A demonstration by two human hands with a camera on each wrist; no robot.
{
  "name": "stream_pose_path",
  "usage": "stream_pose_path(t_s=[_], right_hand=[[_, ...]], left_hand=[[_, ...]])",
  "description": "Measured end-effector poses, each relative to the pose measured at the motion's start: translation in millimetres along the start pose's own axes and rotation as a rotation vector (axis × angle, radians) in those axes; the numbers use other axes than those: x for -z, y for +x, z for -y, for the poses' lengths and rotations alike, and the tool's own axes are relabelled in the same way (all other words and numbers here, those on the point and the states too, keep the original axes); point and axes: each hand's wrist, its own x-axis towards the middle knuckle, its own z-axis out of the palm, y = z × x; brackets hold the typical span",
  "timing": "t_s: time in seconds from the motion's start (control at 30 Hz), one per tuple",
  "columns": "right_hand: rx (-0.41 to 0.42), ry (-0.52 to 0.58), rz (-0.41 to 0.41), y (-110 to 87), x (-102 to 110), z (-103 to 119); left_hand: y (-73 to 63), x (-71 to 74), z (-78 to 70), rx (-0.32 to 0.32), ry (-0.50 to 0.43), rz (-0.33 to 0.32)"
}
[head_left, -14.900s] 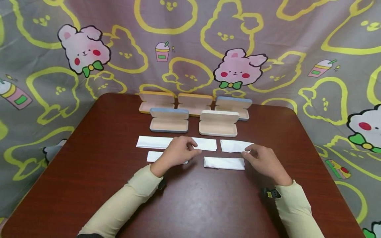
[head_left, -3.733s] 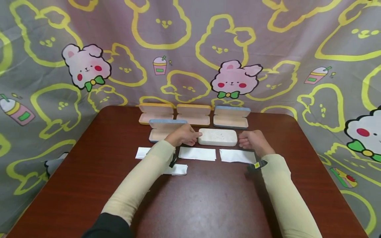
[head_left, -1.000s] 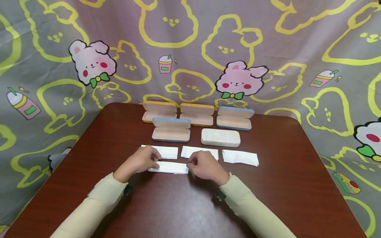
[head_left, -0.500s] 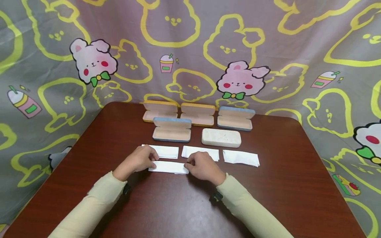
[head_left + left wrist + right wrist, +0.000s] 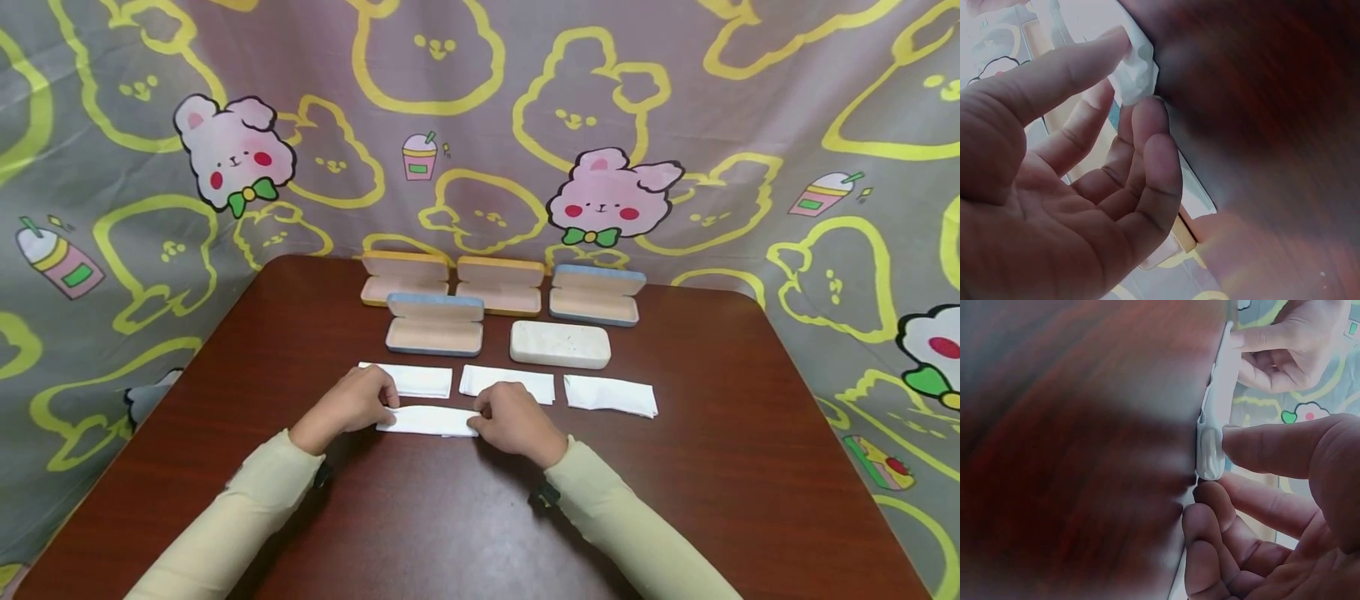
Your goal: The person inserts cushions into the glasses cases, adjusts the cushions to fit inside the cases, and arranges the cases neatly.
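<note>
A folded white cloth (image 5: 429, 421) lies nearest me in the head view, its middle bowed up a little. My left hand (image 5: 352, 404) pinches its left end, thumb on top. At the right end, my right hand (image 5: 521, 421) pinches it between thumb and fingers. The right wrist view shows the folded layers of the cloth (image 5: 1211, 450) end-on beside my right thumb. Just behind it lie three more folded white cloths: a left one (image 5: 420, 381) partly behind my left hand, a middle one (image 5: 506, 382) and a right one (image 5: 609, 395).
Behind the cloths, a white glasses case (image 5: 560, 344) is closed. A blue case (image 5: 435, 336) beside it stands open. Farther back are two open yellow cases (image 5: 405, 289) and another open blue case (image 5: 594, 305). A patterned curtain (image 5: 480, 125) hangs behind the brown table (image 5: 450, 525).
Earlier the white case stood open and a cloth lay front right; now the case is closed and that cloth is out of sight. My hands have moved from the case to the front cloth.
</note>
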Motion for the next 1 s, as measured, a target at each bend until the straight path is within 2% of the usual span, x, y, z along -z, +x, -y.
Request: stream_pose_path(t_s=[0.33, 0.57, 0.73, 1.0], right_hand=[[-0.041, 0.037, 0.003, -0.6, -2, 0], [-0.023, 0.092, -0.012, -0.5, 1, -1], [-0.039, 0.162, 0.002, -1.5, 3, -3], [-0.065, 0.243, 0.022, -1.9, 6, -4]], left_hand=[[-0.7, 1.1, -1.0, -0.026, -0.024, 0.011], [-1.3, 5.4, 2.9, -0.024, -0.052, 0.039], [-4.6, 7.1, 4.7, 0.0, -0.117, 0.065], [-4.0, 8.1, 9.1, -0.009, -0.233, 0.083]])
